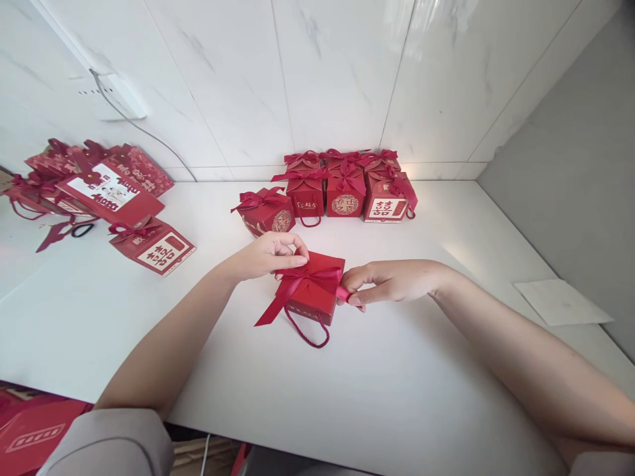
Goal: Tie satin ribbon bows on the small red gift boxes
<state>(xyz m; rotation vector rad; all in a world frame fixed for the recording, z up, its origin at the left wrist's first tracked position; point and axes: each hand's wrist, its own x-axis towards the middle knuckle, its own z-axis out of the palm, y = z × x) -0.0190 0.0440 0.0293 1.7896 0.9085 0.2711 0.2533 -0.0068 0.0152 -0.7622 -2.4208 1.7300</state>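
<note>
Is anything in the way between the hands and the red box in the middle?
No, nothing I can see. The left hand is right at the red box, and the right hand holds its ribbon. The boxes by the wall stand behind it, not between.

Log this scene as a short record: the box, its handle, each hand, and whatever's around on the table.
Box between hands: red gift box with a satin bow on top
Handle: red cord, looped onto the white table
Left hand: at the box's far left corner, grip unclear
Right hand: pinching a ribbon end beside the box
Behind: bow-tied gift boxes near the wall
Left side: white-labelled gift box before a pile of red packages
Right side: white sheet
</note>
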